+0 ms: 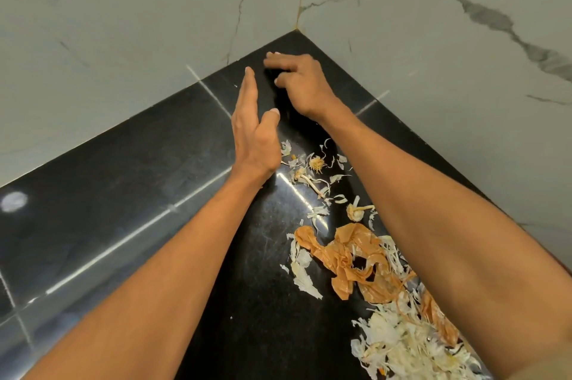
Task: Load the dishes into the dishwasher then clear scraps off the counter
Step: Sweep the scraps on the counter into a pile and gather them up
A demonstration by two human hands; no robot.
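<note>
A black polished counter [130, 194] runs into a corner between marble walls. Scraps lie on it: small pale peels and root ends [312, 172] near the middle, a crumpled orange-brown plastic bag [349, 259] lower down, and a heap of white shreds [399, 348] at the bottom right. My left hand [255, 128] stands on its edge on the counter, fingers straight and together, just left of the small peels. My right hand [298, 82] reaches toward the corner, palm down, fingers loosely bent on the counter surface. I see nothing held in either hand.
Grey-veined marble walls [433, 54] close the counter on two sides and meet at the corner [297, 31]. Pale grout lines cross the counter. No dishes or dishwasher are in view.
</note>
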